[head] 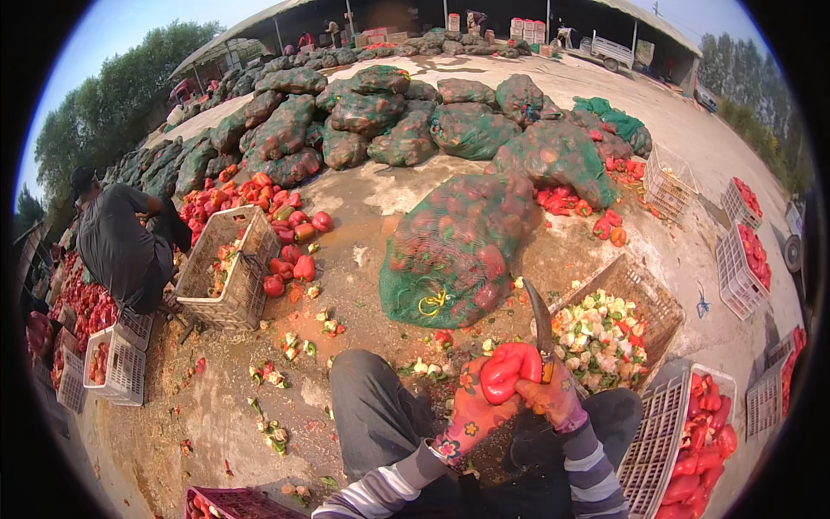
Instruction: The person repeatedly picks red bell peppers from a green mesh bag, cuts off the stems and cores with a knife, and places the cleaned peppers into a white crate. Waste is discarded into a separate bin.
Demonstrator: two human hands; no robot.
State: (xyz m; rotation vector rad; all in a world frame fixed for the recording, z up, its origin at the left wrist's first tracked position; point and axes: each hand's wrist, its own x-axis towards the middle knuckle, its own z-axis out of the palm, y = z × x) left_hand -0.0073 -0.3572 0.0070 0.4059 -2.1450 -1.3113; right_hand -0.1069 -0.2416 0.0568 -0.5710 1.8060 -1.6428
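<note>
In a floral orange-pink glove, my left hand (pixel 470 412) holds a shiny red bell pepper (pixel 509 375) between my knees. My right hand (pixel 556 401), gloved alike, grips a knife (pixel 539 314) by its handle, close against the pepper. The curved dark blade points up and away from me. Just beyond my right knee is a plastic crate (pixel 652 289) containing cut pepper cores (pixel 600 331), pale with green stems. Ahead of me lies a full green mesh sack (pixel 454 253) of red peppers, with a yellow tie at its near end.
A white crate (pixel 652 431) of red peppers stands at my right, and a purple crate (pixel 240 505) at lower left. Left, a seated person (pixel 126 240) is beside a crate (pixel 249 295) and loose peppers (pixel 305 267). More mesh sacks (pixel 366 113) are piled beyond. Core scraps (pixel 272 434) litter the ground.
</note>
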